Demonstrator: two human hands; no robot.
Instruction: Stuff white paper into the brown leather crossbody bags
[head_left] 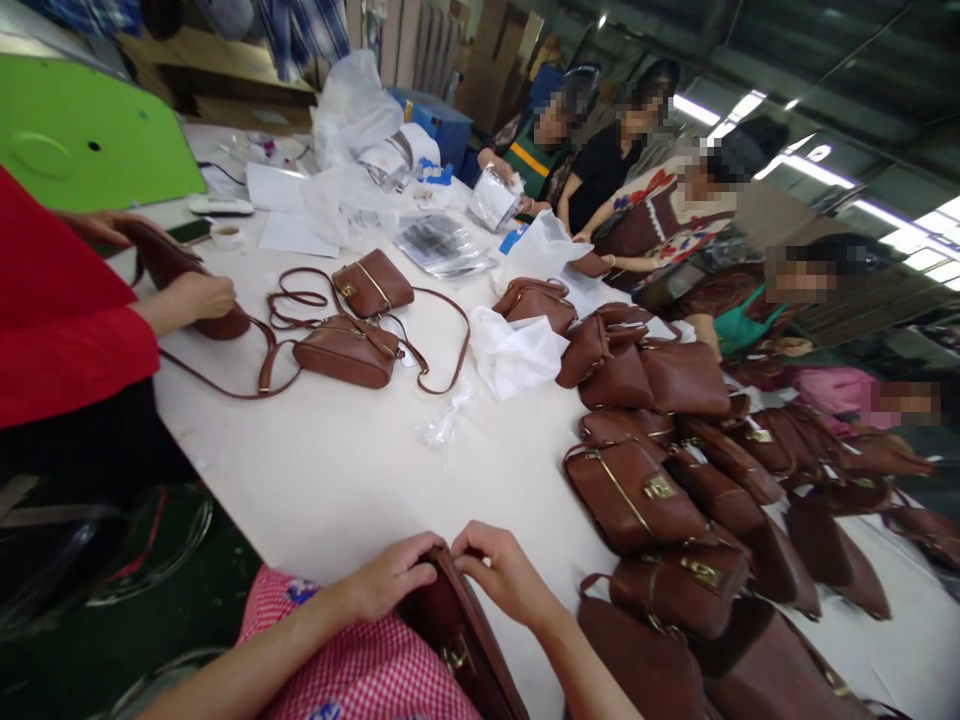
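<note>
A brown leather handbag with a gold-coloured clasp leans tilted at the table's near edge, against a pink checked garment. My left hand grips its upper end, thumb on the near side and fingers over the far side. At the same end, my right hand has its fingers curled and pinched at the bag's edge. What lies between those fingertips is too small to make out. The bag's lower part runs out of view.
Brown handbags are piled along the right. Two strapped bags lie on the white table, near white wrapping and a clear plastic bag. A co-worker in red handles a bag at left; several people stand across the table.
</note>
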